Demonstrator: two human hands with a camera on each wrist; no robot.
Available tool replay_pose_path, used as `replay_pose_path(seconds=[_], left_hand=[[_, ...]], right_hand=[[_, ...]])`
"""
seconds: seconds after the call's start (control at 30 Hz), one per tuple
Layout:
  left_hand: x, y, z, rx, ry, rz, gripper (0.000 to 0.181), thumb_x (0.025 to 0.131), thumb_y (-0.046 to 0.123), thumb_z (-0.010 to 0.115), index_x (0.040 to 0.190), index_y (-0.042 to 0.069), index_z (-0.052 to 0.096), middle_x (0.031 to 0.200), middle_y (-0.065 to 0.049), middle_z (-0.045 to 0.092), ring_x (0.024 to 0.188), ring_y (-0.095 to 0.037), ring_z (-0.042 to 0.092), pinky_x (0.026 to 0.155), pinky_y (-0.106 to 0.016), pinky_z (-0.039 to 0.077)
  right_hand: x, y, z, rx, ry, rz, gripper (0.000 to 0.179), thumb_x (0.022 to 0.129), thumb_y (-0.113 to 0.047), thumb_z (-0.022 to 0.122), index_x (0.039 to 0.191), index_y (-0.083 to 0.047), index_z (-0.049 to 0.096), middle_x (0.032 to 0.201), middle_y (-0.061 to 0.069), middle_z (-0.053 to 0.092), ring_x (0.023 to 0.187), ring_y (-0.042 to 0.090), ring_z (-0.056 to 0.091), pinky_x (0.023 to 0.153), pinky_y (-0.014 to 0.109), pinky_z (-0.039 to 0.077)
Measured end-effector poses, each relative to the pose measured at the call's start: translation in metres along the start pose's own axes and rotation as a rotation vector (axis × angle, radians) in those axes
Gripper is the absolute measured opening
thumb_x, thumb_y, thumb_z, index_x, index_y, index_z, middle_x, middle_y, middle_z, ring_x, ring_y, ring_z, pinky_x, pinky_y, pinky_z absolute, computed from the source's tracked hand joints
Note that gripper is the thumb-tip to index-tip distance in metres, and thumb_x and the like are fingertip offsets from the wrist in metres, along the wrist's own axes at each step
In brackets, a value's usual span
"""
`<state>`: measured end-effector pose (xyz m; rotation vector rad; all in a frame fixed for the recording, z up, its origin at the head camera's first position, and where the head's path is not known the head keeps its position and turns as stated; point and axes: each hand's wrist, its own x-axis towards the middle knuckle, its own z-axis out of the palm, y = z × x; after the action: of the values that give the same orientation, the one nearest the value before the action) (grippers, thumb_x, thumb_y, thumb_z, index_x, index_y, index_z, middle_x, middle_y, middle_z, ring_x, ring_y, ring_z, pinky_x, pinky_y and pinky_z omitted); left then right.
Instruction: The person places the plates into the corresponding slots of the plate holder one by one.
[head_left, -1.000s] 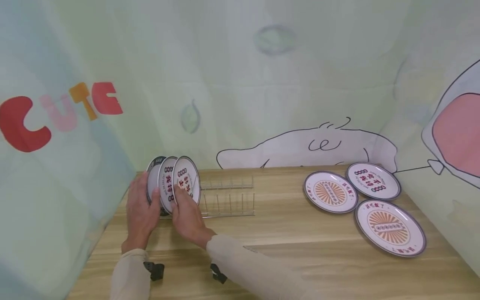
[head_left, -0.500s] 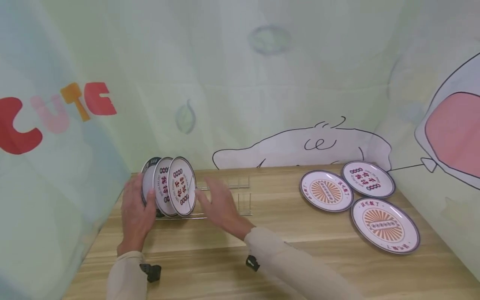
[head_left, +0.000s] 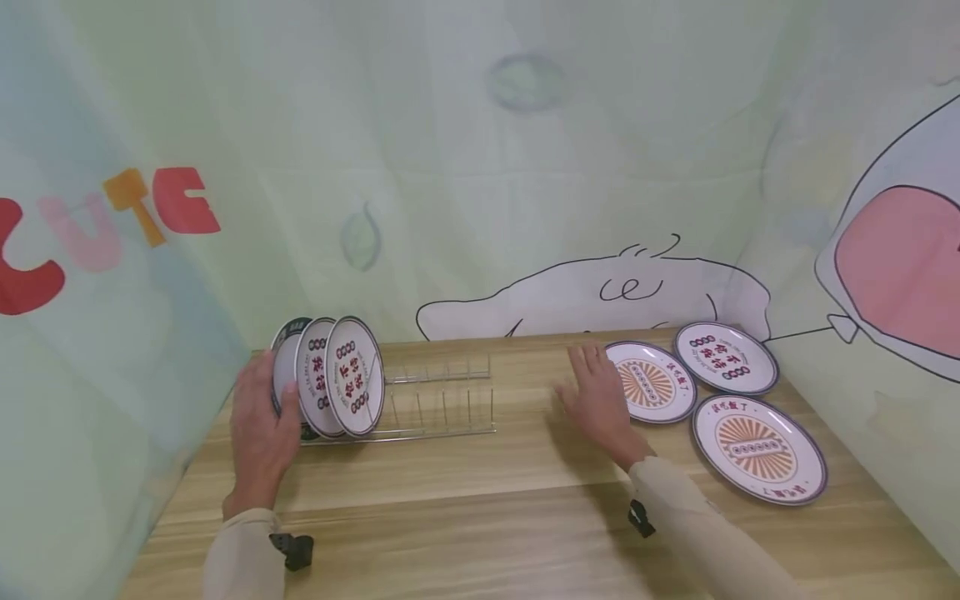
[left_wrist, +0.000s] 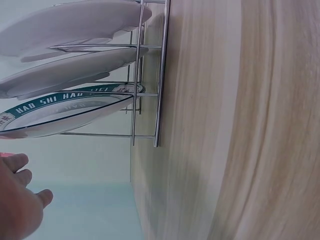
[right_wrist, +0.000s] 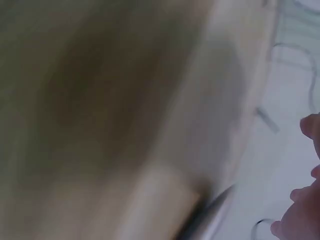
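Observation:
Three plates stand upright in a wire dish rack [head_left: 442,432]: a green-rimmed plate [left_wrist: 65,112] at the left end, then two white plates with red writing, the outer plate [head_left: 354,375] tilted. My left hand [head_left: 258,421] is beside the green-rimmed plate, its thumb near the rim; in the left wrist view its loosely bent fingers [left_wrist: 44,197] show a gap from the plate. Over the table, my right hand [head_left: 598,400] is spread and holds nothing. It overlaps the left edge of a flat plate with an orange sunburst [head_left: 648,387]. The right wrist view is blurred.
Two more plates lie flat at the right: a plate with red writing [head_left: 726,358] at the back and a larger sunburst plate [head_left: 759,450] in front. Printed cloth [head_left: 450,167] walls in the wooden table [head_left: 420,533]. The rack's right-hand slots hold no plate.
My right hand has let go of the outermost racked plate and moved right, across to the flat plates. The left hand has stayed beside the rack.

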<state>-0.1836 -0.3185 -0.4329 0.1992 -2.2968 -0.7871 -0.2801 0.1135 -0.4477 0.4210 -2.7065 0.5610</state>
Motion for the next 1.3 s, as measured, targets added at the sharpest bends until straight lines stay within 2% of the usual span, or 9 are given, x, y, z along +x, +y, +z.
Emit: replay_pose_path(seconds=[0.13,0.27,0.43,0.6,0.9,1.07,1.2,1.3], left_hand=[[0.0,-0.001,0.0,0.005,-0.001,-0.003,0.056,0.105,0.026,0.042,0.158,0.015,0.028,0.161,-0.019,0.032,0.152,-0.04,0.022,0.127,-0.05,0.013],[0.0,-0.003,0.002,-0.006,-0.001,-0.001,0.056,0.105,0.026,0.042,0.157,0.014,0.028,0.16,-0.02,0.033,0.153,-0.039,0.022,0.128,-0.049,0.012],[0.0,-0.002,0.0,-0.014,-0.003,0.0,0.056,0.105,0.027,0.042,0.157,0.014,0.029,0.16,-0.021,0.033,0.152,-0.04,0.022,0.128,-0.049,0.012],[0.0,-0.001,-0.001,-0.016,0.003,0.007,0.055,0.105,0.027,0.042,0.157,0.015,0.03,0.16,-0.021,0.033,0.152,-0.04,0.023,0.127,-0.05,0.014],[0.001,-0.002,0.001,-0.006,-0.009,0.01,0.055,0.106,0.027,0.039,0.158,0.014,0.028,0.16,-0.021,0.034,0.151,-0.04,0.024,0.128,-0.047,0.012],[0.001,-0.002,0.002,-0.012,-0.006,0.009,0.055,0.106,0.026,0.039,0.158,0.015,0.028,0.16,-0.021,0.034,0.151,-0.04,0.024,0.127,-0.05,0.013],[0.001,0.0,0.001,-0.011,-0.015,0.0,0.055,0.106,0.026,0.038,0.158,0.014,0.027,0.16,-0.021,0.032,0.152,-0.04,0.021,0.128,-0.048,0.011],[0.0,0.001,0.0,-0.008,-0.021,-0.013,0.055,0.106,0.027,0.038,0.159,0.014,0.026,0.161,-0.021,0.031,0.153,-0.039,0.02,0.128,-0.048,0.01]], right_hand=[[-0.014,0.038,0.005,-0.095,-0.126,0.094,0.066,0.096,-0.032,0.06,0.151,-0.002,0.039,0.156,0.03,0.034,0.148,0.049,0.024,0.121,0.064,0.021],[-0.022,0.061,0.004,-0.134,-0.195,0.143,0.066,0.098,-0.036,0.057,0.151,-0.001,0.038,0.157,0.033,0.029,0.148,0.053,0.021,0.119,0.068,0.018],[-0.025,0.072,-0.002,-0.17,-0.264,0.172,0.062,0.102,-0.038,0.048,0.15,0.001,0.038,0.156,0.035,0.029,0.145,0.055,0.023,0.116,0.07,0.023],[-0.025,0.074,-0.004,-0.184,-0.315,0.155,0.058,0.105,-0.036,0.043,0.149,0.001,0.038,0.154,0.037,0.03,0.142,0.057,0.028,0.113,0.071,0.028],[-0.028,0.069,-0.001,-0.282,-0.253,0.042,0.044,0.104,-0.02,0.044,0.138,0.009,0.045,0.135,0.043,0.045,0.125,0.061,0.045,0.099,0.07,0.044],[-0.029,0.068,-0.002,-0.351,-0.208,-0.018,0.039,0.099,-0.009,0.047,0.131,0.012,0.049,0.125,0.04,0.052,0.114,0.055,0.054,0.09,0.065,0.053],[-0.029,0.069,-0.003,-0.386,-0.184,-0.066,0.032,0.093,-0.001,0.05,0.123,0.01,0.054,0.122,0.035,0.057,0.112,0.05,0.058,0.09,0.06,0.054],[-0.029,0.072,-0.001,-0.354,-0.107,-0.137,0.02,0.092,0.003,0.051,0.11,0.007,0.058,0.114,0.03,0.062,0.107,0.045,0.063,0.091,0.055,0.056]])
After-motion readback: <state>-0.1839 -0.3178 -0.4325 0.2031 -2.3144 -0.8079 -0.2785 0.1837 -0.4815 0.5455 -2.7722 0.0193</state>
